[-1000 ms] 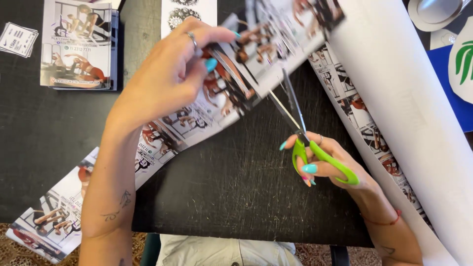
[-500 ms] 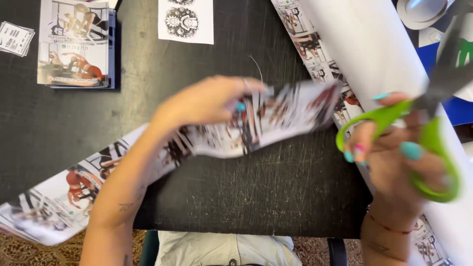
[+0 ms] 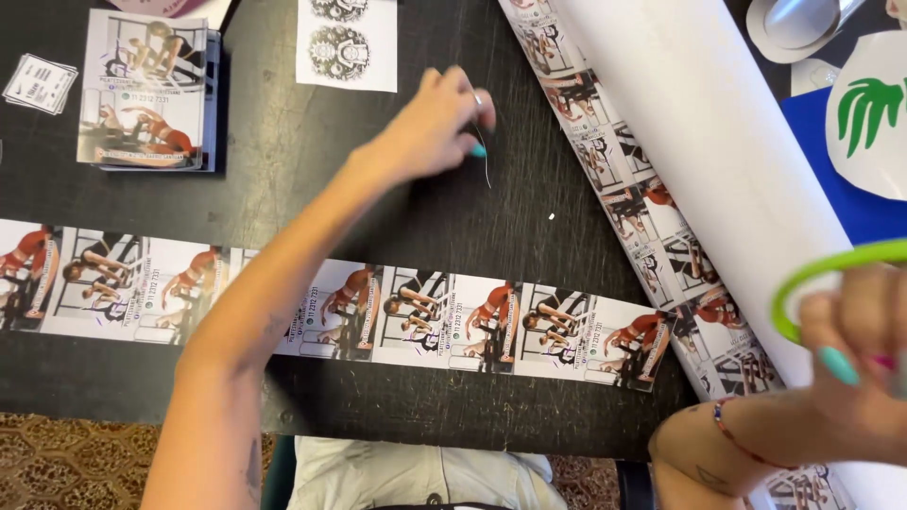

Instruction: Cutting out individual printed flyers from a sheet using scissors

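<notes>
My left hand (image 3: 436,125) reaches across the black table (image 3: 283,179), its fingertips pinched on a thin pale paper sliver (image 3: 485,166) that curls down from them. A long cut strip of printed pictures (image 3: 444,326) lies flat along the near side of the table, under my left forearm. At the right edge, blurred, my right hand (image 3: 855,382) grips green-handled scissors (image 3: 814,271); only one handle loop shows and the blades are out of view. A big white paper roll (image 3: 699,142), with printed pictures along its unrolled edge, runs diagonally between the two hands.
A stack of printed flyers (image 3: 146,90) and small cards (image 3: 38,83) sit at the far left. A white sheet with round ornaments (image 3: 346,42) lies at the back. A blue sheet with a palm sticker (image 3: 874,109) is at the right. The table's near edge (image 3: 425,439) is by my lap.
The cut strip left my left hand and now lies flat on the table. That hand moved forward to the sliver. My right hand drew the scissors away to the right and lower.
</notes>
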